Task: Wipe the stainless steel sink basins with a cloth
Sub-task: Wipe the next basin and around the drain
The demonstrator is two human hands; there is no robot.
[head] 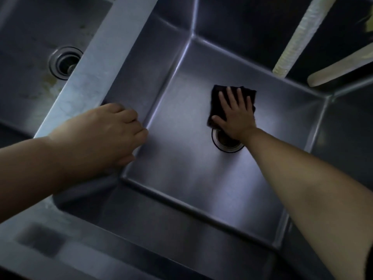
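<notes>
A dark cloth (234,102) is being pressed flat on the floor of the middle sink (181,178) by the right hand (235,116), with its fingers straight and spread. The cloth is lying just past the drain (227,143), touching its far edge. The divider wall (96,63) left of the drain is being gripped by the left hand (119,132), its fingers curled over the edge. Two pale hoses (298,37) are hanging beyond the drain.

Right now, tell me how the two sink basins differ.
The left basin has yellowish stains on its floor; the right basin looks clean. The left basin's drain is uncovered; the right basin's drain is partly hidden by the right hand pressing the cloth. Both are stainless steel.
</notes>
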